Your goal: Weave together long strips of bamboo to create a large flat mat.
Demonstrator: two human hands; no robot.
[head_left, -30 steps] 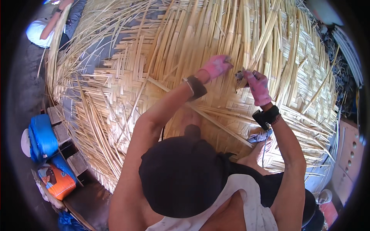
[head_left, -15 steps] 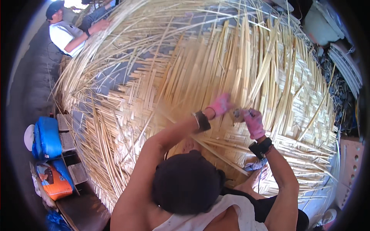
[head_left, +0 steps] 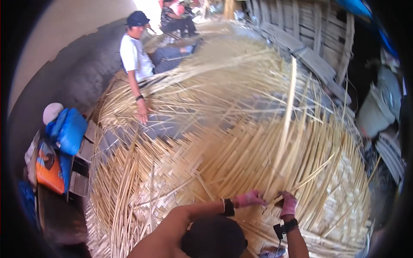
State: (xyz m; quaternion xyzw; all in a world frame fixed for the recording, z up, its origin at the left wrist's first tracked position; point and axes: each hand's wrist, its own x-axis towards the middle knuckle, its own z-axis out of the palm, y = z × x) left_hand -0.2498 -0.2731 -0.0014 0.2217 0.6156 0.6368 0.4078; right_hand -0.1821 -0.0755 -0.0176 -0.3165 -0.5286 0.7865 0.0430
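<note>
Low in the picture, my left hand (head_left: pixel 251 199), in a pink glove, is closed at the lower end of a long pale bamboo strip (head_left: pixel 287 122). That strip slants up and away across the work. Close to its right, my right hand (head_left: pixel 287 203), also in a pink glove, has its fingers curled together; a dark patch shows at the fingertips, too small to name. Both hands are low over a large woven bamboo mat (head_left: pixel 167 189), its slats crossing in a herringbone pattern. Loose slats lie over the mat, and unwoven ends point away from me.
A person (head_left: pixel 137 56) in a white shirt sits at the far left, one hand over loose strips (head_left: pixel 223 77). Another person (head_left: pixel 175 19) sits farther back. Blue bundle (head_left: pixel 69 129) and orange bag (head_left: pixel 50 167) stand left. Wooden boards (head_left: pixel 314 60) and a pale sack (head_left: pixel 376 107) line the right.
The view has tilted up, so my hands appear lower and more of the far room shows. The long strip now stands out, slanting up from between my hands. My hands remain close together.
</note>
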